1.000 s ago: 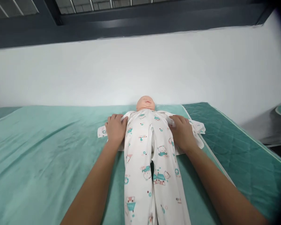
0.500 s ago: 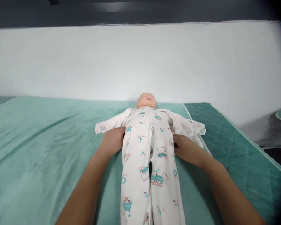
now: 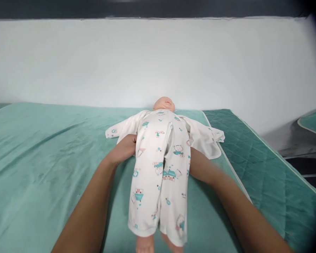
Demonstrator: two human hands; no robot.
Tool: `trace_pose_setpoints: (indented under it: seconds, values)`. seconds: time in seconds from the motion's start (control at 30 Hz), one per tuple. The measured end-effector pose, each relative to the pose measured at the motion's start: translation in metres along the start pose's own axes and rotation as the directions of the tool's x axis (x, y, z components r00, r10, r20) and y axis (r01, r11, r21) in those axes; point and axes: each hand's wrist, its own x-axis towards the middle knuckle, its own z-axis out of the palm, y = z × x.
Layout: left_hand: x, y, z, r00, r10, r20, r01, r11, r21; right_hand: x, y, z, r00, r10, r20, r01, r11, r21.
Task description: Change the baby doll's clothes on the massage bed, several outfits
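Note:
A baby doll [image 3: 164, 103] lies on its back, its head toward the wall. White printed baby pants [image 3: 147, 165] cover its legs and reach up over its front. Bare feet [image 3: 144, 244] stick out below the hems. Around its upper body is a white long-sleeved top [image 3: 201, 135], both sleeves spread outward. My left hand [image 3: 125, 149] is closed at the left side of the pants, fingertips partly hidden by the cloth. Behind the right side of the pants reaches my right hand [image 3: 198, 165]; its fingers are hidden.
A light green sheet [image 3: 55, 168] lies under the doll. To the right is a darker quilted green mat [image 3: 258, 158] with a pale edge. The white wall [image 3: 94, 63] rises just beyond the doll's head.
The pants' legs now appear shorter in view, with hems and feet showing. My right hand has slipped further behind the pants. The view has shifted slightly.

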Motion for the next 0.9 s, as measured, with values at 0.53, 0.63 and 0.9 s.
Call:
trace_pose_setpoints:
  seconds: [0.53, 0.63, 0.9]
  values:
    - [-0.003, 0.006, 0.005, 0.972, 0.132, 0.195, -0.173, 0.963, 0.208, -0.010, 0.004, -0.011, 1.000, -0.007, -0.021, 0.016, 0.886, 0.464]
    - [-0.003, 0.005, 0.009, 0.965, 0.204, 0.167, -0.246, 0.923, 0.295, -0.010, 0.003, -0.013, 0.999, 0.030, 0.038, -0.044, 0.902, 0.429]
    - [-0.013, 0.014, -0.004, 0.954, 0.029, 0.300, -0.128, 0.940, 0.316, -0.013, 0.004, -0.016, 0.989, 0.078, 0.129, -0.117, 0.934, 0.336]
